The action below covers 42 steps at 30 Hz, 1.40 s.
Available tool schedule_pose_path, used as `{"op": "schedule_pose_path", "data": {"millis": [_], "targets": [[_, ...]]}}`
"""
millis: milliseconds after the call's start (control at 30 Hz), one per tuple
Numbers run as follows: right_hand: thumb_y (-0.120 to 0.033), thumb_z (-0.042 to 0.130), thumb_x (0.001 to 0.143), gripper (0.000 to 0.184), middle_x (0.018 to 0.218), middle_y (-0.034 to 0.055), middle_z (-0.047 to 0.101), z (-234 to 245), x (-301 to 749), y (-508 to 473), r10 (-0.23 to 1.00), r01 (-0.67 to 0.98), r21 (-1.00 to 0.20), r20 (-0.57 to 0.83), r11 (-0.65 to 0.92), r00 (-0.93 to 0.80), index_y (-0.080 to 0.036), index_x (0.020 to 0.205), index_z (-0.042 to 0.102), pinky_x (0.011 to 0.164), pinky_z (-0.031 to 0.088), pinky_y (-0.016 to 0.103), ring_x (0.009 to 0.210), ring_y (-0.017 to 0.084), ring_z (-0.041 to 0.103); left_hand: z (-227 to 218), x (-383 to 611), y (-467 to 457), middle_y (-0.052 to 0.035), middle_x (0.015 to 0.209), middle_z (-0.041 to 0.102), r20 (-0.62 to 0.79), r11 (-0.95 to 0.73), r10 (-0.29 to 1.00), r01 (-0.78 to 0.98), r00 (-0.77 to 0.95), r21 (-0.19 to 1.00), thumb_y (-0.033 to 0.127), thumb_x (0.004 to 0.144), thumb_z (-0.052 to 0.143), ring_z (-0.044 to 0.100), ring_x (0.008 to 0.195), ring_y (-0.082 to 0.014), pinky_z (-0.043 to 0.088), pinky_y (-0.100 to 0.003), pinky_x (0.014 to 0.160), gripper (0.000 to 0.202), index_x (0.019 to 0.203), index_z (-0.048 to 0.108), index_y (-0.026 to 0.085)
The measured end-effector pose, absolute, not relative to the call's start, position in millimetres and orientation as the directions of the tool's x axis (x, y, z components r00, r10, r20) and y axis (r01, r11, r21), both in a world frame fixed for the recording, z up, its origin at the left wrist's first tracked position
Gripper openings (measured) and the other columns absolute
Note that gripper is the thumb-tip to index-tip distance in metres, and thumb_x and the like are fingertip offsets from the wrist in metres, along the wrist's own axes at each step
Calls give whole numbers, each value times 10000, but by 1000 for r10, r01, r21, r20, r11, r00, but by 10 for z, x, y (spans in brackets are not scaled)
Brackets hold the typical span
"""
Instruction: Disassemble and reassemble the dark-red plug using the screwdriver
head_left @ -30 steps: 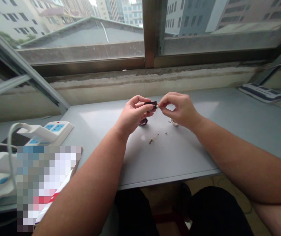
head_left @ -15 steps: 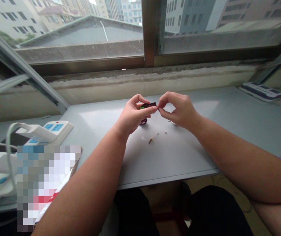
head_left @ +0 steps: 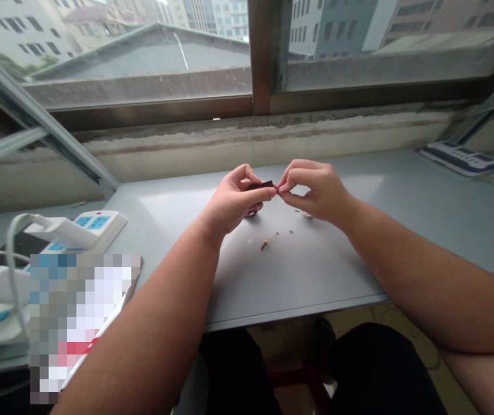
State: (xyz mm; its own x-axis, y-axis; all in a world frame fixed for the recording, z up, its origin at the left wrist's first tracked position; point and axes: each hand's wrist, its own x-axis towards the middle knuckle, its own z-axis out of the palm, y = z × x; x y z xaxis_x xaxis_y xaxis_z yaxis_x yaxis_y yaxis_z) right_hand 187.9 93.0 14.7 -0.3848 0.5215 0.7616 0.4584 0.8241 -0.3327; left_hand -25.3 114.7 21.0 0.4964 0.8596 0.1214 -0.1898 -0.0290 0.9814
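Note:
My left hand is closed round a small dark flat part, held above the grey table. My right hand pinches thumb and forefinger together right at that part's right end; what the pinch holds is too small to make out. Under my left hand a small dark round piece lies on the table. A pale round piece shows partly under my right hand. A short brown stub and a few tiny bits lie just in front of both hands.
White power strips with cables sit at the left, beside a blurred-out packet. Another power strip lies at the far right. A window sill and glass run along the back. My knees show below the table's front edge.
Both hands have stayed almost still, with the right fingertips closing in on the end of the dark part. A green spot seen on the part half a second ago is now hidden.

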Motion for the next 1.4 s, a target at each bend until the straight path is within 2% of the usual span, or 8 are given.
{"op": "schedule_pose_path", "data": {"millis": [267,433,633,733,833,1033,1200,1400], "targets": [[-229,670,906,212,845,37,678,142,1882,920,509,451,-315,753,835,-417,-238,726,559,723,495,332,774,184,634,216,-255,1150,48,657,637,117,-16,858,-201,500,979,215,642,950,527,502,-71,268,-216,470,541,803,434,224],[-264,702,903,207,829,32,702,153,1846,888,574,450,-394,718,801,-394,-240,735,584,745,512,345,779,192,653,246,-268,1141,55,630,598,126,-32,854,-190,505,981,202,627,951,541,494,-79,305,-220,466,543,780,430,223],[-265,811,817,179,806,6,685,186,1884,898,675,503,-477,647,721,-354,-219,873,647,699,485,318,723,166,604,290,-362,1218,12,718,684,150,-72,903,-204,402,976,166,618,916,629,591,-97,347,-197,482,476,790,474,211],[-275,825,815,172,795,-5,681,189,1878,856,676,492,-464,509,737,-532,-218,866,671,683,475,305,719,157,600,305,-428,1277,21,720,675,154,-91,937,-207,312,974,144,604,903,663,654,-104,378,-187,514,465,792,482,208],[-199,772,856,123,958,23,758,169,1760,753,566,403,-451,318,796,-761,-241,972,760,813,528,319,889,186,688,308,-460,1302,22,727,674,156,-94,943,-213,296,973,146,604,897,656,654,-98,385,-184,529,461,789,479,206],[-31,659,845,301,929,27,778,95,1497,633,463,366,-408,171,837,-869,-263,941,826,787,539,317,852,187,729,312,-459,1272,-9,826,726,173,-87,907,-231,384,969,156,647,898,652,672,-92,406,-192,565,420,845,530,203],[-66,676,826,256,934,41,764,157,1596,645,492,370,-395,275,841,-826,-237,950,820,767,542,300,814,176,714,314,-461,1230,-40,935,769,195,-88,881,-256,430,963,163,692,902,671,737,-91,481,-199,648,394,1010,671,199],[-89,601,821,181,795,5,677,256,1839,787,688,319,-630,516,708,-511,-213,896,710,650,477,288,681,139,590,281,-460,1221,-47,951,775,202,-80,843,-255,498,964,229,688,950,700,778,-108,546,-230,733,369,993,745,192]]}}
